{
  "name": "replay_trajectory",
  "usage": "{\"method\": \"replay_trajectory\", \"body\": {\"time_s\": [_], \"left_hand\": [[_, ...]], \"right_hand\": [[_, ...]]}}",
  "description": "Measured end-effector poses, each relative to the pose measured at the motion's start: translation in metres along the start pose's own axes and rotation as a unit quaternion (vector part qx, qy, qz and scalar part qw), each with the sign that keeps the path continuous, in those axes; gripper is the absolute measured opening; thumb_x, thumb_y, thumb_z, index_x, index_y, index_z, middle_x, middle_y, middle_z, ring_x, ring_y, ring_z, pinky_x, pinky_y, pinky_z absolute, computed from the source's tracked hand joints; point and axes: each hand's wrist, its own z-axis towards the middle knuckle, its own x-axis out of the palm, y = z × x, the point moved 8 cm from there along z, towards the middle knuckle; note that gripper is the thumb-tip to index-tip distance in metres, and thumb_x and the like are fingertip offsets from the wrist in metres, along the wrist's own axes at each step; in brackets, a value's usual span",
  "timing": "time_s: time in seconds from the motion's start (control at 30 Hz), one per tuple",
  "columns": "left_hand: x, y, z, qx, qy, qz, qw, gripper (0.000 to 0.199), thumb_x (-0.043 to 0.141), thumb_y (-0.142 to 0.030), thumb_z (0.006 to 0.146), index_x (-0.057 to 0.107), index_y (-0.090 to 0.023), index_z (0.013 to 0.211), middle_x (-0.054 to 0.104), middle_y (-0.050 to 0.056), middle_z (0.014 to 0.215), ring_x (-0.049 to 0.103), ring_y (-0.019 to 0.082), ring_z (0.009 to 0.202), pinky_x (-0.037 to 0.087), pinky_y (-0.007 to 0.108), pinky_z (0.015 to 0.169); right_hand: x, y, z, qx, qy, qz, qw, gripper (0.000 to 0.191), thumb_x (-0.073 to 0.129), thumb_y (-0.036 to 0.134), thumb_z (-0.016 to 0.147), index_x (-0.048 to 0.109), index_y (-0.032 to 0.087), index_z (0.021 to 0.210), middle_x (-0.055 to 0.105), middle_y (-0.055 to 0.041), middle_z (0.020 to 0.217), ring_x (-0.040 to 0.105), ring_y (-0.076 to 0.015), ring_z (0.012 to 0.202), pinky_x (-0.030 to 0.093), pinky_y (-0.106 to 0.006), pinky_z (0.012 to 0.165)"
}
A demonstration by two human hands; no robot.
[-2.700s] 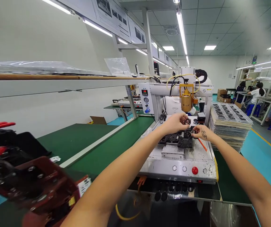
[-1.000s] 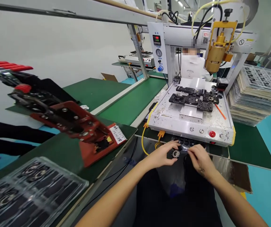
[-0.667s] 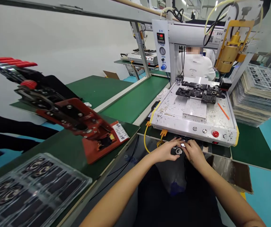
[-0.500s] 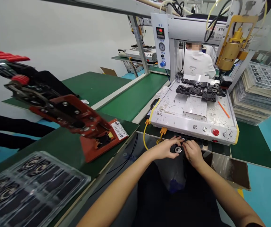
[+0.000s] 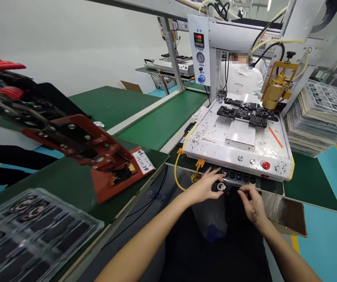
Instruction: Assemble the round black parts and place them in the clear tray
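Observation:
My left hand [image 5: 208, 185] holds a small black part with a round silvery ring [image 5: 221, 187] between thumb and fingers, just below the front edge of the white machine. To its right, my right hand [image 5: 249, 196] is apart from that part, thumb and fingertips pinched together; anything between them is too small to make out. Behind both hands, a strip tray [image 5: 228, 181] with several round black pieces lies at the table edge. A grey translucent bag [image 5: 208, 217] with a blue patch hangs below my left hand.
The white machine [image 5: 215, 150] carries black fixtures [image 5: 243, 111], an orange stick [image 5: 275, 137] and a gold dispenser head [image 5: 273, 92]. A red press [image 5: 106, 156] and clear tray [image 5: 77, 219] are left, stacked trays [image 5: 312, 125] right. Behind the machine sits a person [image 5: 240, 80].
My right hand has moved right, away from my left hand and the ringed part, uncovering the strip tray. The gold dispenser head has shifted left and lower in view.

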Motion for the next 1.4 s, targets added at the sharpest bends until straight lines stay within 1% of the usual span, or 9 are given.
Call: {"method": "replay_trajectory", "body": {"time_s": [0.13, 0.23, 0.37, 0.47, 0.57, 0.7, 0.87, 1.13, 1.4], "left_hand": [[-0.003, -0.026, -0.008, 0.012, -0.09, -0.039, 0.995, 0.034, 0.083, -0.024, 0.082, 0.07, -0.024, 0.113, 0.067, 0.014, 0.149, 0.053, 0.035, 0.15, 0.033, 0.058, 0.129], [0.003, -0.041, -0.02, -0.049, -0.125, -0.169, 0.976, 0.035, 0.079, -0.027, 0.087, 0.068, -0.022, 0.121, 0.075, 0.01, 0.126, 0.072, 0.028, 0.12, 0.055, 0.049, 0.11], [0.025, -0.05, -0.035, -0.142, -0.133, -0.442, 0.876, 0.046, 0.089, -0.028, 0.082, 0.065, -0.02, 0.119, 0.074, 0.003, 0.1, 0.077, 0.019, 0.089, 0.064, 0.036, 0.087], [0.035, -0.055, -0.041, -0.183, -0.141, -0.547, 0.805, 0.053, 0.097, -0.026, 0.075, 0.065, -0.019, 0.116, 0.076, 0.003, 0.101, 0.081, 0.022, 0.091, 0.065, 0.036, 0.089], [0.037, -0.06, -0.045, -0.201, -0.14, -0.584, 0.774, 0.056, 0.1, -0.022, 0.073, 0.066, -0.018, 0.118, 0.081, 0.01, 0.111, 0.082, 0.028, 0.102, 0.064, 0.04, 0.098], [0.035, -0.071, -0.048, -0.209, -0.131, -0.604, 0.758, 0.054, 0.096, -0.03, 0.08, 0.07, -0.015, 0.125, 0.081, 0.017, 0.123, 0.08, 0.033, 0.113, 0.062, 0.049, 0.105], [0.034, -0.079, -0.051, -0.196, -0.131, -0.616, 0.752, 0.05, 0.088, -0.042, 0.09, 0.073, -0.015, 0.13, 0.082, 0.017, 0.122, 0.078, 0.037, 0.118, 0.059, 0.056, 0.111], [0.038, -0.08, -0.055, -0.182, -0.148, -0.627, 0.743, 0.046, 0.086, -0.042, 0.093, 0.076, -0.018, 0.13, 0.083, 0.013, 0.121, 0.08, 0.033, 0.113, 0.059, 0.055, 0.112], [0.04, -0.084, -0.057, -0.179, -0.156, -0.642, 0.729, 0.043, 0.085, -0.04, 0.093, 0.078, -0.017, 0.129, 0.082, 0.013, 0.121, 0.077, 0.034, 0.12, 0.06, 0.056, 0.112]], "right_hand": [[-0.032, 0.015, 0.011, 0.102, -0.01, 0.06, 0.993, 0.033, 0.069, 0.058, 0.101, 0.069, 0.025, 0.105, 0.069, -0.0007, 0.075, 0.065, -0.0189, 0.061, 0.054, -0.03, 0.057], [-0.04, 0.034, 0.012, 0.156, 0.007, 0.117, 0.981, 0.037, 0.076, 0.059, 0.095, 0.074, 0.024, 0.105, 0.067, -0.0006, 0.076, 0.06, -0.0163, 0.058, 0.052, -0.029, 0.054], [-0.036, 0.049, 0.008, 0.202, 0.019, 0.179, 0.963, 0.037, 0.083, 0.057, 0.089, 0.077, 0.023, 0.102, 0.062, 0.0019, 0.068, 0.056, -0.0148, 0.056, 0.05, -0.03, 0.055], [-0.029, 0.045, 0.006, 0.227, 0.025, 0.215, 0.949, 0.036, 0.088, 0.054, 0.085, 0.074, 0.023, 0.095, 0.06, 0.0036, 0.063, 0.054, -0.0135, 0.052, 0.048, -0.029, 0.052], [-0.024, 0.04, 0.007, 0.243, 0.037, 0.245, 0.938, 0.036, 0.09, 0.053, 0.084, 0.072, 0.022, 0.093, 0.061, 0.0046, 0.06, 0.054, -0.0129, 0.049, 0.047, -0.028, 0.051], [-0.029, 0.041, 0.007, 0.247, 0.043, 0.227, 0.941, 0.04, 0.088, 0.057, 0.085, 0.072, 0.022, 0.094, 0.061, 0.0044, 0.057, 0.055, -0.0145, 0.05, 0.045, -0.029, 0.052], [-0.035, 0.037, -0.002, 0.264, 0.063, 0.242, 0.932, 0.035, 0.084, 0.054, 0.092, 0.068, 0.023, 0.092, 0.06, 0.0047, 0.058, 0.054, -0.0145, 0.051, 0.042, -0.029, 0.054], [-0.026, 0.044, -0.012, 0.308, 0.124, 0.295, 0.896, 0.038, 0.082, 0.054, 0.093, 0.062, 0.024, 0.084, 0.059, 0.0044, 0.062, 0.049, -0.0125, 0.051, 0.036, -0.027, 0.051], [-0.025, 0.052, -0.01, 0.271, 0.152, 0.226, 0.923, 0.036, 0.073, 0.054, 0.101, 0.061, 0.023, 0.088, 0.052, 0.005, 0.064, 0.039, -0.0119, 0.055, 0.029, -0.028, 0.053]]}}
